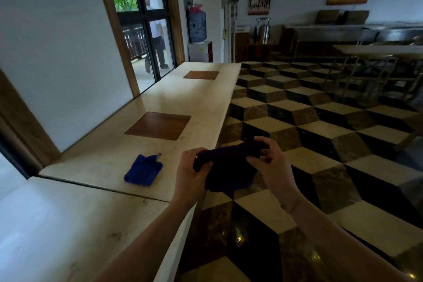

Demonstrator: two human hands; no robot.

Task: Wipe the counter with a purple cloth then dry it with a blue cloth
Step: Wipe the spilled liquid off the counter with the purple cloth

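A dark purple cloth (229, 167) hangs bunched between both my hands, just past the counter's right edge and above the floor. My left hand (192, 171) grips its left end and my right hand (272, 162) pinches its right end. A folded blue cloth (143, 170) with a small loop lies flat on the pale counter (103, 162), left of my left hand and untouched.
Two brown wooden inlays (159, 125) (201, 75) are set into the long counter, which runs away along a white wall. A seam (103, 189) splits the counter near me. Checkered floor (320, 144) lies to the right. A person stands beyond the glass door (158, 46).
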